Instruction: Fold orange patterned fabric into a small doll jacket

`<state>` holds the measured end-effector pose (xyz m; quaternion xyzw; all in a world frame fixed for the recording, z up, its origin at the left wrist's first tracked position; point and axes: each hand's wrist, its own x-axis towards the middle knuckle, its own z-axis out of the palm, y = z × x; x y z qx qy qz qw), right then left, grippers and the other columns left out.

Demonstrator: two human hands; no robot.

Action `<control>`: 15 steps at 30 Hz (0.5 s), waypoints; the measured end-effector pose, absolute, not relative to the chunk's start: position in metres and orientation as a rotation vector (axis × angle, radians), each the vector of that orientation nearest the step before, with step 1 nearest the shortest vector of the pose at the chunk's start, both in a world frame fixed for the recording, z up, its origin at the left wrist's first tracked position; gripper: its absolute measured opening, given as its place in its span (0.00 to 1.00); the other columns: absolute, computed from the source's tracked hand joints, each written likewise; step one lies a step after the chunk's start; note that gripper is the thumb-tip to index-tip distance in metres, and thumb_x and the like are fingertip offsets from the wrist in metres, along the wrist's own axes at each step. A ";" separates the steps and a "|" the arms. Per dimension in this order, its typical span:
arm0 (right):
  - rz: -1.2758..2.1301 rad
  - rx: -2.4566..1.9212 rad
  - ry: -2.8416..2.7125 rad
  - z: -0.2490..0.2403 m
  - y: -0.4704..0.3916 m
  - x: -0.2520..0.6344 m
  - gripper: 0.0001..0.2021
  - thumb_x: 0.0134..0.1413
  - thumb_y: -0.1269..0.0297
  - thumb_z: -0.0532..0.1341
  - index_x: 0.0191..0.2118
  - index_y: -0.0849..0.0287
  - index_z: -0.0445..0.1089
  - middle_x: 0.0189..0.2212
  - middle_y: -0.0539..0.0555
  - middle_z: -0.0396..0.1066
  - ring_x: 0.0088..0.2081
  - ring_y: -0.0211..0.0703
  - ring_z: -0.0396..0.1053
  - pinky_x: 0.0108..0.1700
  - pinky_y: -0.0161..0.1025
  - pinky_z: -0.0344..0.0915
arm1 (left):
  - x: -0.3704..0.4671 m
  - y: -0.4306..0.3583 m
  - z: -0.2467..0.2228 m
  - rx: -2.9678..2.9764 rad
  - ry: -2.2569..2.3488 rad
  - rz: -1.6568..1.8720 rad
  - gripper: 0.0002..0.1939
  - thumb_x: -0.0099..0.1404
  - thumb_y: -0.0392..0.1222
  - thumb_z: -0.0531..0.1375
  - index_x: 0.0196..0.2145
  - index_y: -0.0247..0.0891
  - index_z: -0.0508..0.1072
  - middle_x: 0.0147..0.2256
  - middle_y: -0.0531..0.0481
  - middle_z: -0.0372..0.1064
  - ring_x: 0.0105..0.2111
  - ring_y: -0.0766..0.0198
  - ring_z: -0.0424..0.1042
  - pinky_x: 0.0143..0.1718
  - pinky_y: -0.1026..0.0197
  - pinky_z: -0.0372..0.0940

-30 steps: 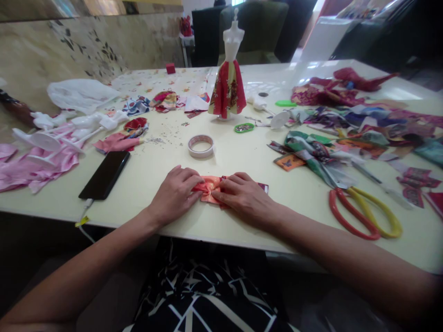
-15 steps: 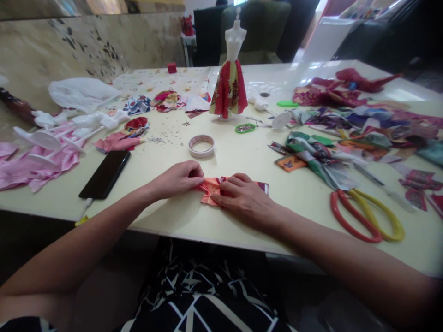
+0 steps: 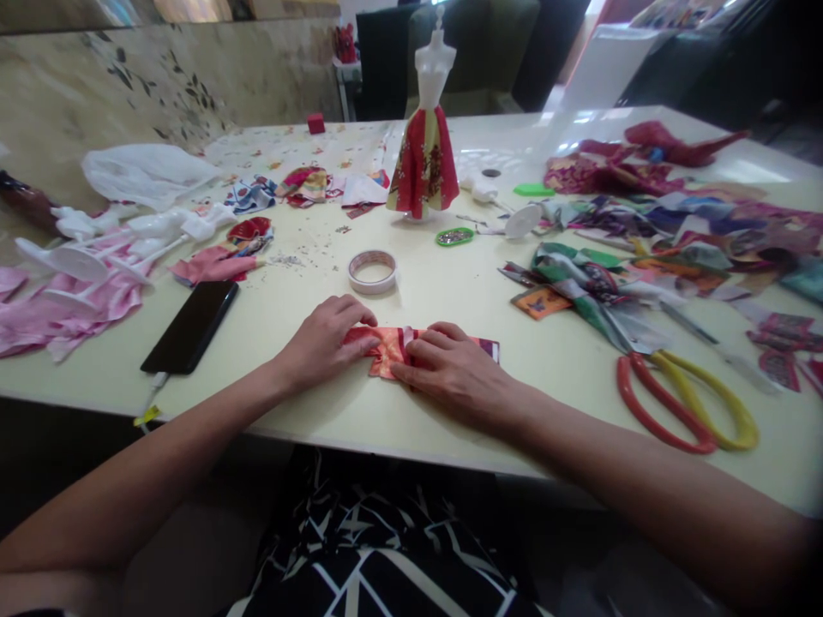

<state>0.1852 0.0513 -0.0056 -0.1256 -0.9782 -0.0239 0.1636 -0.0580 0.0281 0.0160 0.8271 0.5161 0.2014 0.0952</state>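
A small strip of orange and red patterned fabric (image 3: 387,345) lies on the table in front of me, between my two hands. My left hand (image 3: 327,340) is at its left end, with the thumb on the cloth and the fingers curled over that edge. Across the middle of the strip, my right hand (image 3: 453,364) rests flat, fingers stretched over the cloth; the fabric's dark, light-edged right end sticks out beyond it. A roll of tape (image 3: 373,285) sits just past the fabric.
Scissors with red and yellow handles (image 3: 685,403) lie at the right, by a heap of fabric scraps (image 3: 579,287). A phone (image 3: 191,328) with a cable is at the left. Farther back stands a small white mannequin (image 3: 435,68) in a red skirt, near a green bead dish (image 3: 454,236).
My left hand has loosened its pinch and spread over the fabric's left end. The gathered creases there now lie flatter. My right hand has stayed in nearly the same place.
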 end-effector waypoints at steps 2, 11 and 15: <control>-0.058 -0.362 -2.781 -0.005 0.051 0.185 0.15 0.70 0.66 0.50 0.53 0.57 0.71 0.37 0.57 0.68 0.39 0.46 0.59 0.50 0.44 0.54 | -0.060 0.028 0.014 2.427 1.519 0.568 0.07 0.67 0.42 0.59 0.41 0.37 0.72 0.40 0.46 0.69 0.41 0.58 0.67 0.45 0.54 0.65; -0.020 -0.366 -2.793 -0.003 0.051 0.185 0.14 0.69 0.65 0.53 0.54 0.55 0.72 0.38 0.57 0.68 0.41 0.47 0.59 0.50 0.45 0.54 | -0.061 0.022 0.020 2.430 1.159 0.582 0.08 0.68 0.35 0.56 0.40 0.37 0.75 0.40 0.45 0.69 0.41 0.63 0.69 0.44 0.61 0.66; 0.022 -0.374 -2.776 -0.004 0.052 0.185 0.15 0.69 0.64 0.53 0.55 0.53 0.71 0.41 0.58 0.68 0.41 0.46 0.59 0.50 0.45 0.54 | -0.066 0.024 0.019 2.422 1.136 0.531 0.08 0.67 0.37 0.57 0.40 0.38 0.76 0.41 0.45 0.69 0.42 0.62 0.70 0.45 0.60 0.66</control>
